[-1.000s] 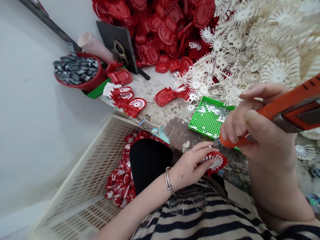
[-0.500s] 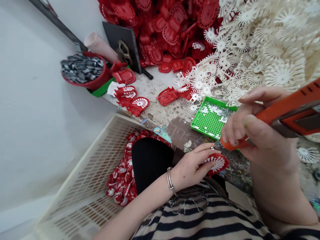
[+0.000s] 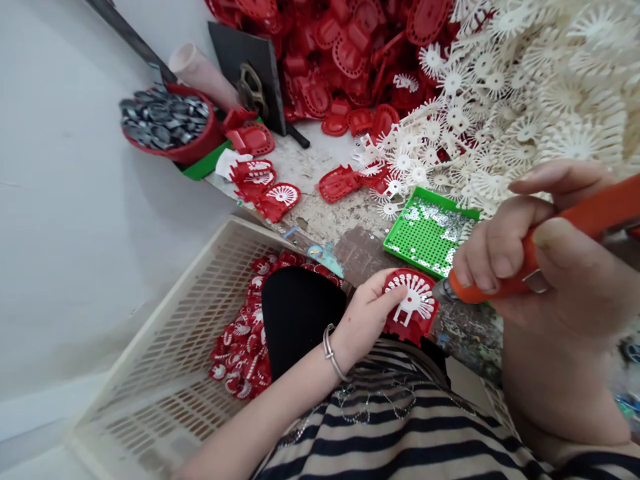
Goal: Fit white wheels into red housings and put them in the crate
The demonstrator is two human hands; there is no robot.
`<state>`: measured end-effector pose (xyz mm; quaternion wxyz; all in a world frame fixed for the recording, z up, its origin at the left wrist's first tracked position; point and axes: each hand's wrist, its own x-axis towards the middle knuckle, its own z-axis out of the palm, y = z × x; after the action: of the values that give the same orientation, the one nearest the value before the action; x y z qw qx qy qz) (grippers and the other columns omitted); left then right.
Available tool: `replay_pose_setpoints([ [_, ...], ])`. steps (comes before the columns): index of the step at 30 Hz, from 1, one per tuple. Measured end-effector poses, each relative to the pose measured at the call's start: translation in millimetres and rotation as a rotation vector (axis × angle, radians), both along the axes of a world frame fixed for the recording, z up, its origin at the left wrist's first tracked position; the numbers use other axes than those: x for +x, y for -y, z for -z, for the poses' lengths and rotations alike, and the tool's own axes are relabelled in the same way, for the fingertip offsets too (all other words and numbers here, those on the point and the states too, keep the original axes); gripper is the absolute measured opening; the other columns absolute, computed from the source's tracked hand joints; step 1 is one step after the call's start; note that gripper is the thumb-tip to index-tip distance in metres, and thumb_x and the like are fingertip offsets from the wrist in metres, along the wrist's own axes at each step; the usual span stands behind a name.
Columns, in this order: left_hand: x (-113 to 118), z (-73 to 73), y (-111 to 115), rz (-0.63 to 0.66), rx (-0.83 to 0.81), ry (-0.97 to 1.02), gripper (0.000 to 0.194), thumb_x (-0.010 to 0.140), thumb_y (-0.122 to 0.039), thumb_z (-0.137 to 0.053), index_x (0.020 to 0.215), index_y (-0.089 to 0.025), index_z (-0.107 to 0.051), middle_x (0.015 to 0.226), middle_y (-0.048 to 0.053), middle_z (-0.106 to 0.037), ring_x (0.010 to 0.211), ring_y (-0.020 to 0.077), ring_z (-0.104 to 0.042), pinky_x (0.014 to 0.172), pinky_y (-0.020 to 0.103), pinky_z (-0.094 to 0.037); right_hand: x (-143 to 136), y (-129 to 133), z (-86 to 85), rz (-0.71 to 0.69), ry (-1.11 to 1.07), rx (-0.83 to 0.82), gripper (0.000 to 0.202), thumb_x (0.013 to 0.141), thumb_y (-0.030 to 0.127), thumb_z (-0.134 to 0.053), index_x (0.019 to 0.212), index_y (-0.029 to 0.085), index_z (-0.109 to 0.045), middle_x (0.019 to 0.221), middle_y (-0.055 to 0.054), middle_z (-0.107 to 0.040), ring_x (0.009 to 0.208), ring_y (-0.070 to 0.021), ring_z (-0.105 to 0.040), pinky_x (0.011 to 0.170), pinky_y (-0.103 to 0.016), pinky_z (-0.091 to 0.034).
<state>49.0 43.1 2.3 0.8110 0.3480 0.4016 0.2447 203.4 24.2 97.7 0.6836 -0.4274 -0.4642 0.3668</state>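
My left hand (image 3: 367,310) grips a red plastic part (image 3: 419,325) by its left side, thumb on top. A white fan-shaped piece (image 3: 413,298) lies on the face of that red part, its many fingers spread toward the curved rim. My right hand (image 3: 530,247) is wrapped round an orange electric screwdriver (image 3: 505,283). The tool's metal tip is beside the right edge of the red part; whether it touches, I cannot tell. Just beyond the hands, a green tray (image 3: 400,248) holds many small silvery washer-like pieces.
A heap of red parts (image 3: 345,50) and a pile of white fan pieces (image 3: 545,100) cover the back of the table. Below left, a cream crate (image 3: 150,340) holds assembled red-and-white parts. A red bowl (image 3: 193,150) of dark metal pieces stands by the wall.
My left hand has turned the red part so its white face shows fully, and drawn back slightly left. The screwdriver's tip, earlier near my left fingertips, is now at the part's right edge.
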Motion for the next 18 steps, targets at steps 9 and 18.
replay_pose_setpoints([
  [9, 8.5, -13.1, 2.7, -0.037, -0.097, 0.084, 0.024, 0.072, -0.028, -0.073, 0.090, -0.013, -0.067, 0.070, 0.001, -0.068, 0.057, 0.0099, -0.058, 0.059, 0.022, -0.046, -2.8, -1.3, 8.1, -0.060, -0.058, 0.006, 0.021, 0.078, 0.028, -0.071, 0.095, 0.026, -0.061, 0.053, 0.007, -0.051, 0.038, -0.0130, -0.049, 0.037, -0.029, -0.045],
  [18, 8.8, -23.6, 3.5, -0.027, -0.110, 0.078, 0.020, 0.074, -0.028, -0.071, 0.089, -0.015, -0.068, 0.072, 0.001, -0.071, 0.059, 0.0115, -0.062, 0.060, 0.023, -0.049, -7.7, -3.4, 9.0, -0.015, -0.040, -0.017, 0.019, 0.077, 0.027, -0.070, 0.093, 0.027, -0.059, 0.051, 0.008, -0.049, 0.035, -0.0110, -0.045, 0.035, -0.026, -0.042],
])
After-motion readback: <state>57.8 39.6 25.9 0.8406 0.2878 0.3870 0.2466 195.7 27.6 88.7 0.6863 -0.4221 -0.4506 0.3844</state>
